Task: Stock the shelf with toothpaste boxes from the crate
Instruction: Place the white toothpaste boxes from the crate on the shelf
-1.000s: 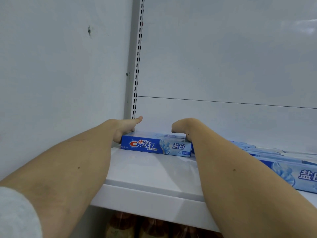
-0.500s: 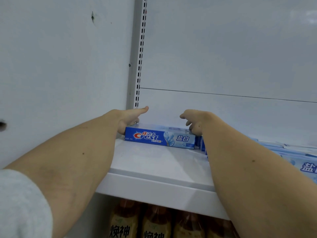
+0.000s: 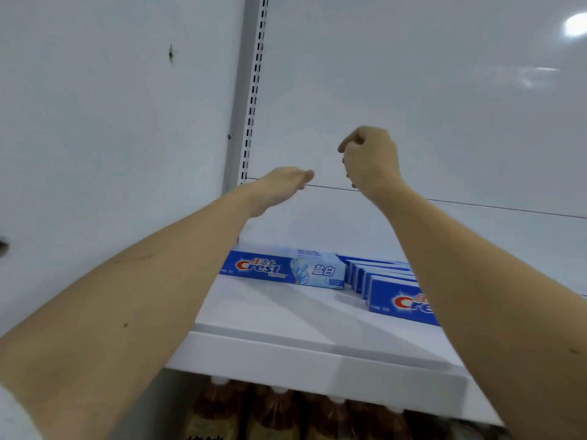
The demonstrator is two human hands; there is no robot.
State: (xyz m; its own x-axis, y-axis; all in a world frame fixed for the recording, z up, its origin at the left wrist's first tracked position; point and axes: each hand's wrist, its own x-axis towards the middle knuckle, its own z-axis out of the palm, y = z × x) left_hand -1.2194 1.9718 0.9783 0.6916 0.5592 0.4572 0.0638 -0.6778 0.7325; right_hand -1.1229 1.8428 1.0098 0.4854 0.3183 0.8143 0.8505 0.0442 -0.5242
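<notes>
A blue Crest toothpaste box (image 3: 282, 269) lies lengthwise at the back left of the white shelf (image 3: 286, 319). To its right, several more toothpaste boxes (image 3: 387, 287) lie in a row, partly hidden by my right forearm. My left hand (image 3: 282, 184) hovers well above the box with fingers straight, holding nothing. My right hand (image 3: 370, 160) is raised higher, fingers loosely curled, with nothing in it. The crate is out of view.
The shelf's white back panel (image 3: 413, 106) and a slotted upright (image 3: 252, 100) rise behind the boxes. A white side wall (image 3: 111, 122) is at the left. Brown bottles (image 3: 270, 408) stand on the level below the shelf's front edge.
Both hands have let go of the Crest box and lifted clear above it. The box stays at the back left of the shelf.
</notes>
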